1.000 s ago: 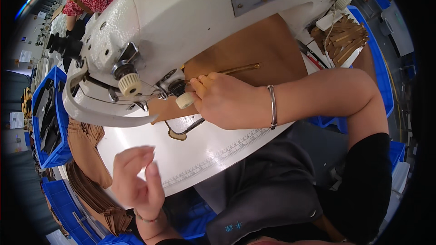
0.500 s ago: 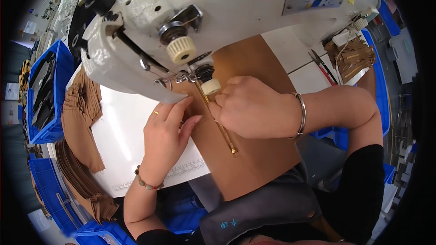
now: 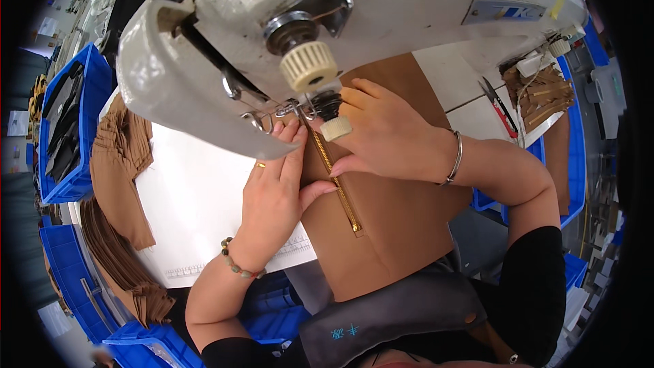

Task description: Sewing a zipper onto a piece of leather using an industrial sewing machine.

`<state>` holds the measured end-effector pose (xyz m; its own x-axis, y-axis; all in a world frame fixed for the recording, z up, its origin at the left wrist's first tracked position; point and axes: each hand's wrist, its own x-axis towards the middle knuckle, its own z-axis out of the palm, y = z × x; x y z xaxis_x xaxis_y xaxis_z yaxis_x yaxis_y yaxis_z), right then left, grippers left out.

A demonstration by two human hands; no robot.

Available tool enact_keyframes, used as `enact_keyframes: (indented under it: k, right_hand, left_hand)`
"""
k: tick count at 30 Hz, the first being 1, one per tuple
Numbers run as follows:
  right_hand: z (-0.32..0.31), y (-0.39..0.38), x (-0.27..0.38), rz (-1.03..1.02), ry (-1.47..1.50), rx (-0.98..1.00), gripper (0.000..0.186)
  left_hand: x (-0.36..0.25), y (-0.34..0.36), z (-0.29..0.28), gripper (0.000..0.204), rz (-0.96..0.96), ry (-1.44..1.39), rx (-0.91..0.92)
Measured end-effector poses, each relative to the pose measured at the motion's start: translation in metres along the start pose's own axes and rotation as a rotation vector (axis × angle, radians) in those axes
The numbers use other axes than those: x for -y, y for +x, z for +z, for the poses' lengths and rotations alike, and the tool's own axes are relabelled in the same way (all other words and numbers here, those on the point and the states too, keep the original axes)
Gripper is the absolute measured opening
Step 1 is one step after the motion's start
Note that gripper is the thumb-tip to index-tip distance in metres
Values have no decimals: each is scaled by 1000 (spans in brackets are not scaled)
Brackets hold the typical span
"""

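Observation:
A brown panel point(image 3: 409, 225) lies under the head of a white sewing machine point(image 3: 395, 10). Set into it is a gold-toothed zipper point(image 3: 344, 197), its pull at the near end. My left hand point(image 3: 276, 187) rests on the panel's left side, fingers extended toward the presser foot point(image 3: 289, 108), the thumb reaching the zipper. On the other side my right hand point(image 3: 392, 136) lies flat with fingers spread, its thumb beside the teeth. The machine's thread parts and a cream knob point(image 3: 335, 128) cover some right fingertips. Neither hand grips anything.
Brown pieces point(image 3: 122, 170) are stacked on the left of the white table point(image 3: 194, 197). A blue bin point(image 3: 75, 129) with black pieces stands beyond them. At the right lie red-handled snips point(image 3: 501, 110) and a pile of brown scraps point(image 3: 538, 95).
My right hand has uncurled from a closed shape and spread over the panel. My left hand has moved right, bringing its thumb to the zipper. The machine head appears larger.

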<state>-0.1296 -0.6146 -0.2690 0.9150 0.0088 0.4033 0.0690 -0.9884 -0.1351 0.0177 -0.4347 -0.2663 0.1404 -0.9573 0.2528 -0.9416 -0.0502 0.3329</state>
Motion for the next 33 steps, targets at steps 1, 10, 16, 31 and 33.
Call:
enact_keyframes:
  k: [1, 10, 16, 31, 33]
  right_hand:
    - [0, 1, 0, -1, 3, 0, 68]
    - [1, 4, -4, -25, -57, -61, 66]
    - [-1, 3, -8, 15, -64, -15, 70]
    - [-16, -1, -8, -7, 72, 69, 77]
    - [-18, 0, -6, 8, 96, 121, 81]
  left_hand:
    - [0, 0, -1, 79, -3, 1, 1]
    - [0, 5, -7, 76, 51, 53, 51]
    - [-3, 3, 0, 78, 25, 48, 34]
    - [-4, 9, -5, 73, 80, 145, -7]
    - [-2, 8, -6, 73, 82, 165, 3]
